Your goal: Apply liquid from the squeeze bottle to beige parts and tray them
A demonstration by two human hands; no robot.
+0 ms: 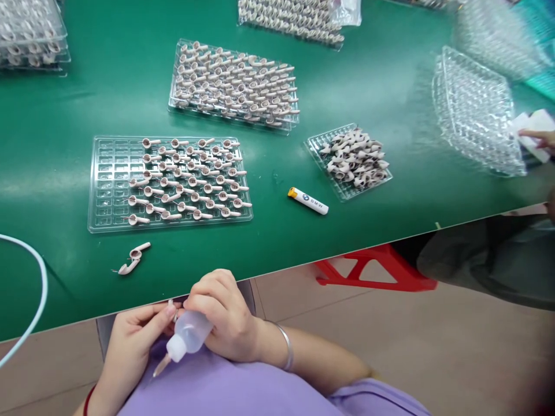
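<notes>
Gripping bottle (193,330) in right hand (228,318), pinching small pale part (170,303) in left hand (141,332), by bench (195,251) edge. Could drip onto purple clothing (225,387) if squeezed tilted, or drop part by loosening.

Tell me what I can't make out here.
All in the head view:
Small piece: mostly covered by the left hand.
Base of the bottle: hidden by the right hand.
Co-worker's hand: cut off by the right edge.
Pale cord: ends beyond left edge.
Clear trays, upper right: blurred.
</notes>
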